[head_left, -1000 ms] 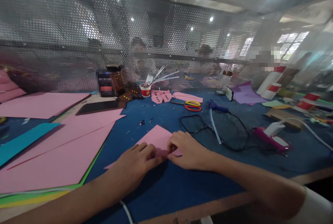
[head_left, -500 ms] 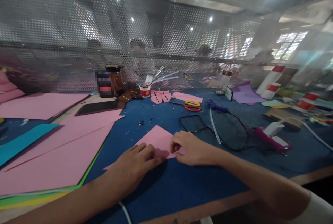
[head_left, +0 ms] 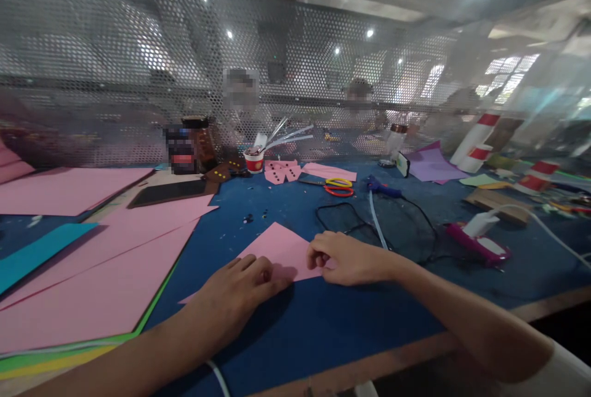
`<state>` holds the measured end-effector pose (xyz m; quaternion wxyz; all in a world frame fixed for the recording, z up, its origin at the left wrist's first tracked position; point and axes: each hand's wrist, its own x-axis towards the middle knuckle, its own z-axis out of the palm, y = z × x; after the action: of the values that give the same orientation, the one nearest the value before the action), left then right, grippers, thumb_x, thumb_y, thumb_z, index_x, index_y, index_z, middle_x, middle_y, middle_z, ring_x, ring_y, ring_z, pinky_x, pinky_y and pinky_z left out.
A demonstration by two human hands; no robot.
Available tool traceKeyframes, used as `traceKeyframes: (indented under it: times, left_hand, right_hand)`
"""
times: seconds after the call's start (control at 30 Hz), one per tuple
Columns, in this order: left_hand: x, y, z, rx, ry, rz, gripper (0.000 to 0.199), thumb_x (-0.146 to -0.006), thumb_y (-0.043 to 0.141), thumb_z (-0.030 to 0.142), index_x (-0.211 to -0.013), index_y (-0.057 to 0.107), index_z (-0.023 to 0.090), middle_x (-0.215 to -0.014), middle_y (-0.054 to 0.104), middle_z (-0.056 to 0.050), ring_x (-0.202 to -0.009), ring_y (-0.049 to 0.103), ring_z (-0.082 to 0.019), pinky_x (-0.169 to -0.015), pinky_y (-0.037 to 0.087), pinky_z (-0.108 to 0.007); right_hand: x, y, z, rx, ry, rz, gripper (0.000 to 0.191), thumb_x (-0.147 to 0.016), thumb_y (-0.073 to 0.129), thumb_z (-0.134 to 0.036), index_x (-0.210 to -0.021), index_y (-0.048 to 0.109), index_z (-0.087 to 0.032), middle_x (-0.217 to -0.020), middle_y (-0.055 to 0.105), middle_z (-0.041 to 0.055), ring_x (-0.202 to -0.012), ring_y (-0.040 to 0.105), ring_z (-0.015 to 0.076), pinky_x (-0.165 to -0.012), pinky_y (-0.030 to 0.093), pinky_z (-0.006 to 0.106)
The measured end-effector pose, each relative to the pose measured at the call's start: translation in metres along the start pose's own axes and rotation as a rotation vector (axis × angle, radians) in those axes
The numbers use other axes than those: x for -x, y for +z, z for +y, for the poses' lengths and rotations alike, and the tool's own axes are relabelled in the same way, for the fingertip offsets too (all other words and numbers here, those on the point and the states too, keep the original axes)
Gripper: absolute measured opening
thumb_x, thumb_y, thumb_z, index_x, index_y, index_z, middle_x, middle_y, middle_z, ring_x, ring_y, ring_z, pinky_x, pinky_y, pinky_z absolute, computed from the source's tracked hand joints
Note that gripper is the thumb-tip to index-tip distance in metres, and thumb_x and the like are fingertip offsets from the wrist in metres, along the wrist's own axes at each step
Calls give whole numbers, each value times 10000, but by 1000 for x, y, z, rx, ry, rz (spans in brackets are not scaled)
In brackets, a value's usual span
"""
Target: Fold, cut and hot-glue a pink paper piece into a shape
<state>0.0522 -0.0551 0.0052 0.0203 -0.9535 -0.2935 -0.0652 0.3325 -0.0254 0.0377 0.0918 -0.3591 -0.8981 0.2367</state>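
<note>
A folded sheet of pink paper (head_left: 277,243) lies on the blue tabletop in front of me, its peak pointing away and its straight edge towards me. My left hand (head_left: 244,283) rests on the paper's left part with fingers curled and the thumb along the near edge. Over the right part, my right hand (head_left: 339,256) has its fingers bent in towards the thumb at that same edge. Both hands cover parts of the paper, and its left tip pokes out beside my left wrist.
Large pink sheets (head_left: 106,268) and a teal strip (head_left: 41,255) lie to the left, near a dark phone (head_left: 168,192). Scissors (head_left: 339,188), a blue glue gun (head_left: 385,188) with its cord, and a purple power strip (head_left: 480,244) lie beyond my right hand. A perforated screen (head_left: 295,46) stands behind.
My right hand has slid slightly right along the near edge of the paper. The left hand stays about where it was on the sheet. The whole view has shifted a little.
</note>
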Motion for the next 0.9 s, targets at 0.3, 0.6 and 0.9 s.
traceKeyframes:
  times: [0.3, 0.6, 0.9]
  left_hand:
    - [1, 1, -1, 7, 8, -1, 586, -930, 398, 13, -1427, 414, 323, -1053, 548, -60, -900, 514, -210, -806, 429, -348]
    - [1, 1, -1, 5, 13, 30, 587, -917, 411, 6, -1409, 446, 325, -1047, 545, -56, -892, 521, -203, -806, 432, -331]
    - [2, 3, -2, 23, 18, 42, 572, -950, 400, 38, -1439, 417, 332, -1028, 545, -56, -878, 519, -197, -805, 438, -329]
  right_hand:
    - [6, -13, 1, -44, 11, -91, 372, -712, 537, -35, -1031, 658, -184, -957, 644, 34, -827, 576, 160, -742, 417, 276]
    - [10, -20, 11, -89, -20, -167, 429, -719, 508, -9, -1087, 650, -178, -1009, 644, 41, -846, 586, 153, -759, 452, 272]
    - [14, -28, 18, -127, -32, -239, 479, -713, 498, 11, -1140, 626, -165, -1051, 630, 54, -878, 590, 154, -779, 475, 274]
